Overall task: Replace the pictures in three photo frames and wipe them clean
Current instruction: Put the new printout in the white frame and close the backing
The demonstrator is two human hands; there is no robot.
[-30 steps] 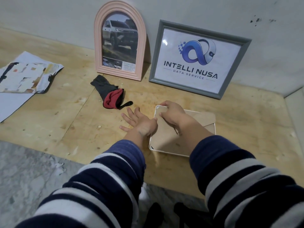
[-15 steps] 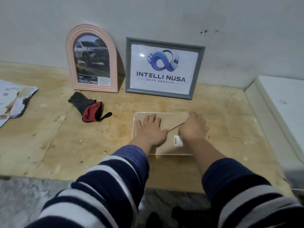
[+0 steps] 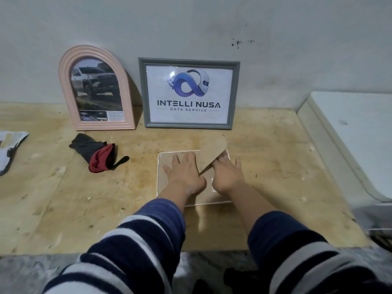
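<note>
Rough plywood, scuffed and pale, runs up to a grey wall, and on it just in front of me lies the third frame (image 3: 160, 166), white-rimmed, face down, its brown fibreboard back up. My left hand (image 3: 185, 174) lies flat on that backing, fingers straight and spread, pressing it so the frame doesn't slide. My right hand (image 3: 226, 174) sits on the right half, fingers reaching under the stand flap (image 3: 212, 152), a rounded tongue of the same board tilted up off the back; whether they pinch it or only prop it I cannot tell. I judge the lifted flap is about getting at the backing. A small white sticker (image 3: 213, 185) peeks out beside my right wrist.

Behind, leaning on the wall so they stay upright, stand the arched pink frame (image 3: 63, 81) with a car photo and the grey rectangular frame (image 3: 234, 92) with a logo print. To the left lies a crumpled black-and-red cloth (image 3: 96, 153), soft and handy for wiping, and papers (image 3: 10, 149) at the far edge.
</note>
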